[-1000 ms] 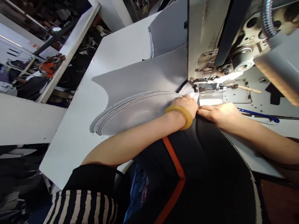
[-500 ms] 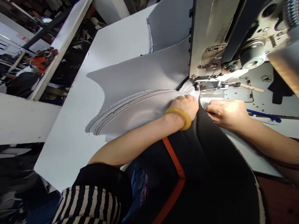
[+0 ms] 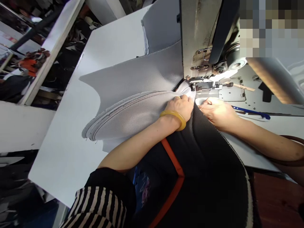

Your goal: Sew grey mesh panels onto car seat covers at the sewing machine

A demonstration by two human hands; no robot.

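Just in front of the sewing machine's presser foot (image 3: 194, 87), my left hand (image 3: 180, 106) is closed on light grey mesh fabric (image 3: 133, 114), its fingers curled into the cloth. A yellow bangle circles that wrist. To its right, my right hand (image 3: 219, 113) pinches the edge of black textured fabric (image 3: 213, 155), fingertips partly hidden. The black piece hangs off the table toward me and carries an orange strip (image 3: 172, 156). Behind the left hand, the grey fabric spreads leftward in curved layers with stitched edges.
The machine head (image 3: 193, 38) rises over the white table (image 3: 57, 139). Right of the foot lie a blue-handled tool (image 3: 251, 110), a thin wooden stick (image 3: 242, 86) and a black scrap (image 3: 264, 91). Shelves with scraps (image 3: 71, 47) stand at the left.
The view has shifted, so the machine and table appear farther left. My right hand has come slightly closer to the presser foot; my left hand keeps its grip on the grey fabric.
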